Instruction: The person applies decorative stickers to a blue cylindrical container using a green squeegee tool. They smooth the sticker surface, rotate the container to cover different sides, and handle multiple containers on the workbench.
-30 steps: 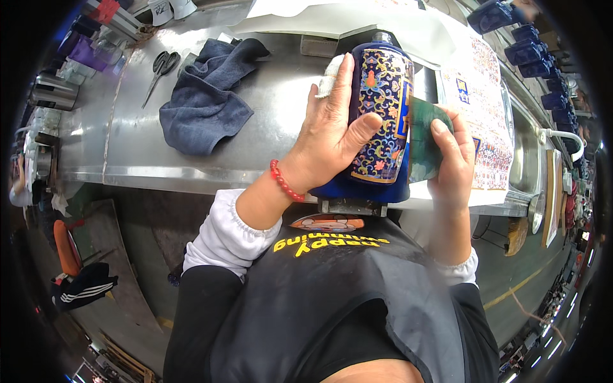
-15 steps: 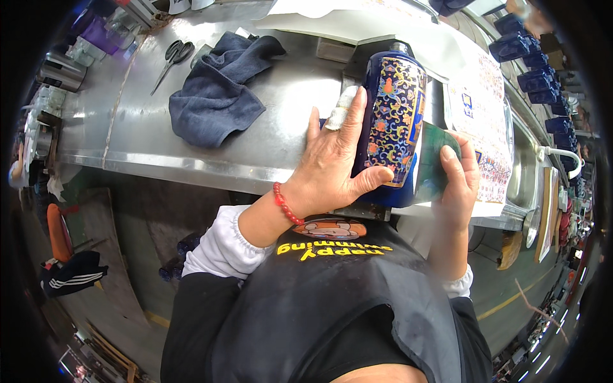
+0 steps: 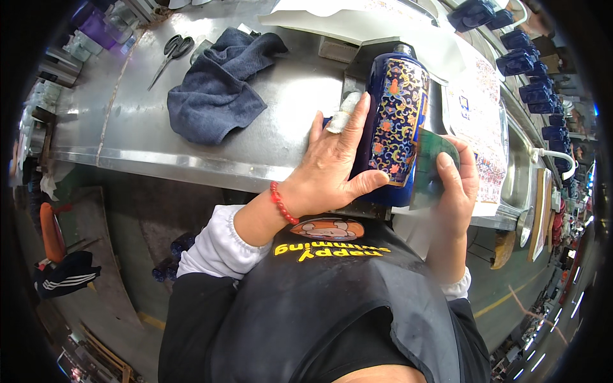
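A dark blue glass bottle (image 3: 364, 143) lies on the metal bench, its short neck pointing away from me. A colourful floral decal (image 3: 396, 121) with gold scrolls covers its upper face. My left hand (image 3: 325, 163) is spread against the bottle's left side, thumb stretched across its near end. White wrapping (image 3: 345, 113) covers one of its fingers. Between thumb and fingers, my right hand (image 3: 458, 185) pinches a dark green translucent scraper sheet (image 3: 431, 169). The sheet's edge is at the decal's right side; whether it presses on the glass, I cannot tell.
A crumpled blue-grey cloth (image 3: 214, 96) and black scissors (image 3: 171, 56) lie at the left of the bench. Printed decal sheets (image 3: 482, 121) spread to the right, beside a sink (image 3: 520, 166). Several blue bottles (image 3: 517, 62) stand along the far right.
The scraper sheet has turned slightly and now stands more upright along the decal's right side. My left hand keeps its place on the bottle. The whole view has shifted a little.
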A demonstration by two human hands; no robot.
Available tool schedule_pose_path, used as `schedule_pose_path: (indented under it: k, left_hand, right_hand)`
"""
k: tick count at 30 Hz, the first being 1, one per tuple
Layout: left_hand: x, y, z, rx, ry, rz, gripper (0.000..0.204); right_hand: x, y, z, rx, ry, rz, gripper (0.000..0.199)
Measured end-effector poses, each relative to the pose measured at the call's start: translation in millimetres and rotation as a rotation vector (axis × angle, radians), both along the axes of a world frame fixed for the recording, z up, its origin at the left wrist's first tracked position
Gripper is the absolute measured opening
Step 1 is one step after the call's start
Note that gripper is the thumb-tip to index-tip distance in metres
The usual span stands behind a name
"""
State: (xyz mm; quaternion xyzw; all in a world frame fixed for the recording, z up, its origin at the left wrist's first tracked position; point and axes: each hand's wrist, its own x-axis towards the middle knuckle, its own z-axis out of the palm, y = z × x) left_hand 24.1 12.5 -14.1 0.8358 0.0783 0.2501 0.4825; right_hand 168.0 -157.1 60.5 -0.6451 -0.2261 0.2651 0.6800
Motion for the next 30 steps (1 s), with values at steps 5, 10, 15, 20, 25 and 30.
schedule_pose_path:
  k: [5, 10, 15, 20, 25, 30]
  left_hand:
    - [-6, 6, 2, -0.019, -0.287, 0.084, 0.041]
    - [-10, 12, 2, 0.251, -0.266, 0.112, 0.038]
    - [-14, 19, 4, 0.325, -0.261, 0.099, 0.04]
    - [-14, 24, 6, 0.325, -0.266, 0.097, 0.04]
    - [-13, 25, 6, 0.334, -0.272, 0.071, 0.04]
    - [-14, 28, 7, 0.336, -0.269, 0.061, 0.04]
  right_hand:
    - [-1, -2, 3, 0.001, -0.031, 0.026, 0.026]
    - [-2, -2, 4, 0.004, -0.039, 0.047, 0.026]
    - [-2, -3, 4, -0.001, -0.06, 0.035, 0.027]
    - [-2, -3, 4, 0.004, -0.056, 0.046, 0.027]
    - [-2, -2, 3, -0.005, -0.05, 0.047, 0.027]
    - [-1, -3, 2, 0.003, -0.053, 0.058, 0.027]
